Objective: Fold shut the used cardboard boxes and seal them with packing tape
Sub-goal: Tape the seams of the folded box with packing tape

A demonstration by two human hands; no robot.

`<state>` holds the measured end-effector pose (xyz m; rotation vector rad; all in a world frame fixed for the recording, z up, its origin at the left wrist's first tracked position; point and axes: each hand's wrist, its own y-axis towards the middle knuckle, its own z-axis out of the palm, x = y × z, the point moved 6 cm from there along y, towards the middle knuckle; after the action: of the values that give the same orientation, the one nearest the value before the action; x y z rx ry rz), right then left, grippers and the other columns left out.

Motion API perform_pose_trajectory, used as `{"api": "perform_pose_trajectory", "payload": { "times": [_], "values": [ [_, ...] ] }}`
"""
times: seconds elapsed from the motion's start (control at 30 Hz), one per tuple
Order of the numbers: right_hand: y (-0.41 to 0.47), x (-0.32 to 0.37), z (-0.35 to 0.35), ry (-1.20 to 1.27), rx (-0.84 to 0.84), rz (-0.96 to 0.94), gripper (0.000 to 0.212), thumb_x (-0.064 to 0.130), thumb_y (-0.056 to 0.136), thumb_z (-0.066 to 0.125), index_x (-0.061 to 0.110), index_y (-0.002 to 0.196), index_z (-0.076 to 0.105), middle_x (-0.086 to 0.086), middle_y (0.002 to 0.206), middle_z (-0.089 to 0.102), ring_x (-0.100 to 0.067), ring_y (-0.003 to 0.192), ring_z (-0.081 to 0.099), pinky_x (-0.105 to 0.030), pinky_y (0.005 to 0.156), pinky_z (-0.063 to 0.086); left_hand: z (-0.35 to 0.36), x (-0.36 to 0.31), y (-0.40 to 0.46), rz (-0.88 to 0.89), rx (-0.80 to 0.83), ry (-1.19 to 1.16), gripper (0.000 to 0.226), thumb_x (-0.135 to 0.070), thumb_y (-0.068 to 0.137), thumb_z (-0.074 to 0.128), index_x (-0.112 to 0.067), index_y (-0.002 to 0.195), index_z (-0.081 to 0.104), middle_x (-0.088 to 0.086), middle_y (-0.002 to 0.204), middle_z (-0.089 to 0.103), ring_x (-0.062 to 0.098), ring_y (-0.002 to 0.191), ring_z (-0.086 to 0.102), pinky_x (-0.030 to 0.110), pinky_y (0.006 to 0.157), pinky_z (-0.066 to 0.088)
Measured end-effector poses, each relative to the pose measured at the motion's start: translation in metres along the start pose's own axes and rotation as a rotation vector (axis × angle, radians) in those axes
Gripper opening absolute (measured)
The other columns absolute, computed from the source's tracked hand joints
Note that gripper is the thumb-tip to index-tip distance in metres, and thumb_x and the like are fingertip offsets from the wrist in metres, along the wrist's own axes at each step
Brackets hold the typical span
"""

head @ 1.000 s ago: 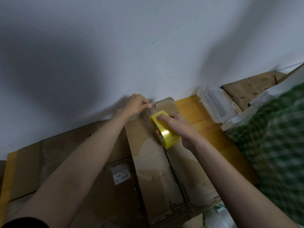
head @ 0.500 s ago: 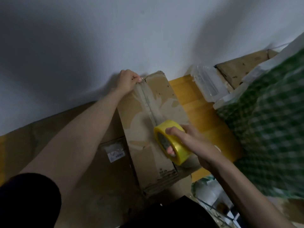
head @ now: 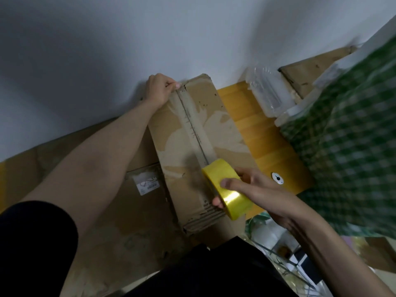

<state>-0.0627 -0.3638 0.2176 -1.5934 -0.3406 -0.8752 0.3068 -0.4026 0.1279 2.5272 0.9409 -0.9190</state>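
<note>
A plain white wall (head: 192, 28) fills the upper half of the view, dimly lit and crossed by broad soft shadows. Below it runs an orange wooden floor (head: 252, 116). To the right hangs a green checked cloth (head: 347, 133), with a clear plastic container (head: 267, 91) beside it at the foot of the wall.
</note>
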Motion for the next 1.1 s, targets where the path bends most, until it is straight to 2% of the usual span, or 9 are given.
{"api": "perform_pose_trajectory", "payload": {
  "times": [0.1,0.17,0.27,0.33,0.47,0.63,0.83,0.93,1.1],
  "values": [
    [-0.003,-0.011,-0.006,0.014,-0.143,-0.005,0.038,0.042,0.098,0.057,0.009,0.115,0.065,-0.022,0.08,0.075,-0.028,0.072,0.071,-0.041,0.076,0.058,0.0,-0.001,0.001,0.001,-0.019,-0.001,0.021,-0.031,0.093,0.067,-0.016,0.091,0.081,0.005,0.082,0.075,0.012,0.079,0.062,0.03,0.085,0.052],
    [-0.005,-0.01,-0.013,0.007,-0.247,-0.033,0.035,0.043,0.097,0.057,0.012,0.109,0.065,-0.022,0.073,0.074,-0.024,0.063,0.068,-0.035,0.07,0.058,0.001,0.0,0.001,-0.005,-0.033,0.019,0.022,-0.032,0.094,0.065,-0.017,0.092,0.081,0.007,0.088,0.077,0.017,0.081,0.065,0.026,0.086,0.048],
    [-0.004,-0.003,-0.018,0.028,-0.277,-0.068,0.026,0.041,0.097,0.059,0.018,0.106,0.065,-0.019,0.07,0.074,-0.02,0.06,0.068,-0.027,0.066,0.057,-0.004,0.0,0.006,-0.01,-0.082,0.05,0.025,-0.029,0.095,0.063,-0.012,0.1,0.08,0.007,0.094,0.077,0.023,0.09,0.068,0.024,0.09,0.046],
    [-0.002,0.0,-0.021,0.028,-0.268,-0.069,0.025,0.038,0.098,0.058,0.016,0.109,0.064,-0.018,0.07,0.074,-0.02,0.064,0.069,-0.027,0.072,0.057,-0.006,-0.002,0.011,-0.009,-0.106,0.074,0.024,-0.026,0.096,0.062,-0.009,0.101,0.08,0.008,0.096,0.077,0.025,0.093,0.068,0.023,0.089,0.046],
    [0.004,0.004,-0.023,0.006,-0.213,-0.067,0.026,0.023,0.098,0.051,0.005,0.113,0.062,-0.02,0.075,0.075,-0.029,0.073,0.07,-0.045,0.084,0.058,-0.005,-0.004,0.014,-0.013,-0.147,0.099,0.023,-0.024,0.097,0.062,-0.011,0.104,0.079,0.01,0.105,0.077,0.027,0.1,0.067,0.02,0.086,0.041],
    [0.006,-0.005,-0.022,-0.044,-0.13,-0.037,0.033,0.029,0.1,0.055,0.001,0.117,0.061,-0.019,0.081,0.076,-0.039,0.085,0.073,-0.052,0.087,0.057,-0.003,0.001,0.002,0.027,-0.175,0.061,0.023,-0.028,0.095,0.062,-0.014,0.099,0.081,0.007,0.099,0.078,0.023,0.093,0.071,0.022,0.087,0.046],
    [-0.005,-0.012,-0.013,0.029,-0.045,-0.055,0.047,0.032,0.098,0.057,-0.009,0.122,0.053,-0.02,0.086,0.076,-0.034,0.082,0.075,-0.026,0.064,0.056,-0.002,-0.002,-0.009,0.053,-0.091,0.007,0.022,-0.023,0.095,0.062,-0.013,0.104,0.079,0.005,0.104,0.077,0.019,0.098,0.07,0.021,0.089,0.047],
    [-0.012,-0.011,-0.013,0.047,-0.016,-0.082,0.05,0.029,0.098,0.057,-0.015,0.118,0.047,-0.022,0.086,0.076,-0.036,0.082,0.074,-0.026,0.062,0.055,-0.002,-0.006,-0.022,0.124,-0.074,0.075,0.031,-0.017,0.1,0.051,-0.011,0.125,0.069,0.006,0.126,0.069,0.022,0.117,0.063,0.027,0.101,0.044],
    [-0.019,-0.01,-0.012,0.057,0.046,-0.114,0.047,0.027,0.099,0.057,-0.014,0.116,0.043,-0.024,0.089,0.075,-0.036,0.083,0.074,-0.034,0.069,0.057,0.006,-0.019,-0.061,0.37,0.007,0.246,0.063,0.017,0.089,0.037,-0.008,0.145,0.052,0.009,0.152,0.047,0.026,0.141,0.043,0.039,0.121,0.03]
  ]
}}
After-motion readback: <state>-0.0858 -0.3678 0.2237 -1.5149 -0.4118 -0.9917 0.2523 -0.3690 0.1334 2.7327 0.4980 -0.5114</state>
